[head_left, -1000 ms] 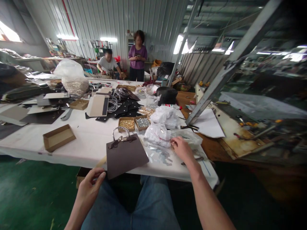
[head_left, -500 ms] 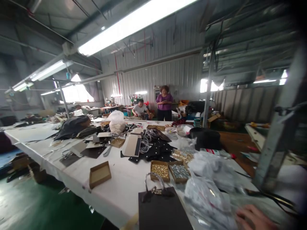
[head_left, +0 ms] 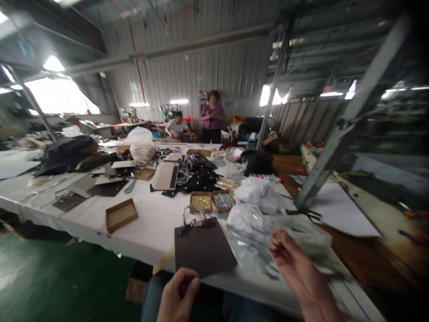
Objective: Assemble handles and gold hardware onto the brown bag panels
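Observation:
A dark brown flat panel with a metal ring handle (head_left: 203, 245) lies at the near edge of the white-covered table (head_left: 154, 228). My left hand (head_left: 177, 297) is below that edge, fingers curled and pinching the panel's near corner. My right hand (head_left: 295, 264) hovers over clear plastic bags (head_left: 251, 219), fingers pinched on a small gold piece (head_left: 278, 235). Two little cardboard boxes hold gold studs (head_left: 201, 201) and silver studs (head_left: 223, 200) just behind the panel.
An empty shallow cardboard box (head_left: 121, 214) sits to the left. Dark cut panels, cards and coiled rings (head_left: 187, 174) crowd the table's middle. A slanted metal post (head_left: 338, 134) rises at the right over a wooden bench. Two people (head_left: 212, 117) are at the far wall.
The view swung up towards the ceiling and has come back down. My right hand has lifted off the bags with a small gold piece; my left hand now pinches the panel's corner.

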A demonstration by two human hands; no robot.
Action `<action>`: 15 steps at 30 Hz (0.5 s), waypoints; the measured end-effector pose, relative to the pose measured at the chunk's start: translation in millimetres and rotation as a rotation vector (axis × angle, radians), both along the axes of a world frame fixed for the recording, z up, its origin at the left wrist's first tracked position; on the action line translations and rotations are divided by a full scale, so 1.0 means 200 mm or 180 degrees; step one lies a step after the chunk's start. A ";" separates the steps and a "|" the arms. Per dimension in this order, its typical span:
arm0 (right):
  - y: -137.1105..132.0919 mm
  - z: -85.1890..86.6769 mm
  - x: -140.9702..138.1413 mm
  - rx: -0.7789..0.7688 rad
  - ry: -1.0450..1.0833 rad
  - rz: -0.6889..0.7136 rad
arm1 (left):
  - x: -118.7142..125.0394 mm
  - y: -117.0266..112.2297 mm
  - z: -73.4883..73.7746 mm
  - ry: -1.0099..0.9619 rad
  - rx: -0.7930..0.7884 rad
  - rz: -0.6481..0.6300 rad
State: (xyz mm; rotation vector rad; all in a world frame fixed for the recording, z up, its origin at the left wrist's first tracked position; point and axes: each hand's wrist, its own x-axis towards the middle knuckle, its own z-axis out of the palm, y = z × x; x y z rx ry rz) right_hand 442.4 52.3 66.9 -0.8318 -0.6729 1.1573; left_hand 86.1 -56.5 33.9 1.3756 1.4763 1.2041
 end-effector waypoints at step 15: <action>-0.50 -0.07 -0.63 -0.0797 0.0692 0.1224 | 0.44 -0.05 0.20 -0.0824 0.0326 -0.0333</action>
